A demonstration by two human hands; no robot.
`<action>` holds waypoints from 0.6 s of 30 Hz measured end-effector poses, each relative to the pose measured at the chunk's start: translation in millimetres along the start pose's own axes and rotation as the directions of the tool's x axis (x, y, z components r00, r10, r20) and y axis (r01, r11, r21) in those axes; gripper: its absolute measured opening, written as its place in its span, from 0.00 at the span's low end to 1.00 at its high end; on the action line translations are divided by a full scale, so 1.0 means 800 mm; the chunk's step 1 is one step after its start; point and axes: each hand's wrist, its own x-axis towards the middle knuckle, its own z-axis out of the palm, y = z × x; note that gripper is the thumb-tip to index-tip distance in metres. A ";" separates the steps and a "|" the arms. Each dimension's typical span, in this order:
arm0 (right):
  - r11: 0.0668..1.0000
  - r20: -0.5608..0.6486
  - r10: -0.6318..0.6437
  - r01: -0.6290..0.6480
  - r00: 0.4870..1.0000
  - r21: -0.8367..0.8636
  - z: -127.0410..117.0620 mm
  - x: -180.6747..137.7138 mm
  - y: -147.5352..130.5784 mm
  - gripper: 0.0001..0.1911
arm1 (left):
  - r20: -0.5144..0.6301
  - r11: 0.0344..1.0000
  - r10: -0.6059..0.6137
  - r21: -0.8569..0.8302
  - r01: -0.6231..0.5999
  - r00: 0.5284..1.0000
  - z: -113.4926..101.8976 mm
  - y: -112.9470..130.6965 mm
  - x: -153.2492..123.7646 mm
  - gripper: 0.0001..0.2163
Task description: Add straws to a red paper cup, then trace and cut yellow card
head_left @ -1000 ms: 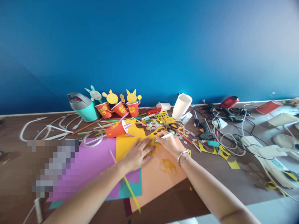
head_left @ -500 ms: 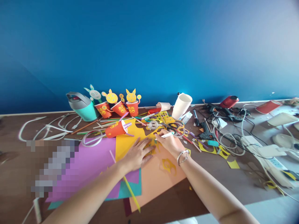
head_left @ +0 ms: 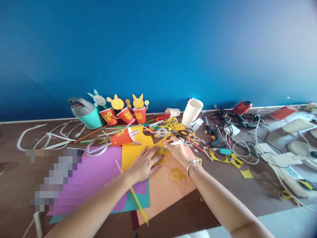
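My right hand [head_left: 177,149] grips a white marker pen [head_left: 176,143], its tip down at a small yellow paper cut-out [head_left: 162,152] with green marks. Flat beside it, fingers stretched out, my left hand [head_left: 146,162] presses on the paper. Under both hands lies a peach sheet [head_left: 158,195], overlapping a yellow sheet [head_left: 131,157] and a purple sheet [head_left: 99,178]. Another yellow paper scrap [head_left: 178,176] with holes rests on the peach sheet below my right hand. The pen's tip is too small to make out clearly.
Several red cups with paper animal heads [head_left: 138,114] stand by a teal container [head_left: 88,114] at the wall. A red cup [head_left: 121,136] lies tipped. White cups [head_left: 192,112], scissors [head_left: 189,136], glue gun [head_left: 218,140], cables and a power strip [head_left: 291,172] crowd the right.
The whole view has shifted slightly. My right hand keeps the pen at the yellow cut-out, the pen's angle barely different. My left hand stays flat in place.
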 end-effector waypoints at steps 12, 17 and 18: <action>0.999 0.000 0.036 -0.036 0.999 -0.003 0.001 0.001 0.004 0.17 | -0.014 1.000 0.011 -0.003 -0.011 1.000 0.003 -0.001 -0.001 0.19; 0.999 0.002 0.038 -0.038 0.999 -0.007 0.000 -0.001 0.000 0.17 | -0.007 1.000 0.013 0.010 -0.013 1.000 0.004 -0.002 -0.001 0.20; 0.999 -0.002 0.032 -0.032 0.999 -0.013 0.000 -0.001 -0.001 0.17 | -0.008 1.000 0.014 0.011 -0.014 1.000 0.005 -0.002 -0.001 0.20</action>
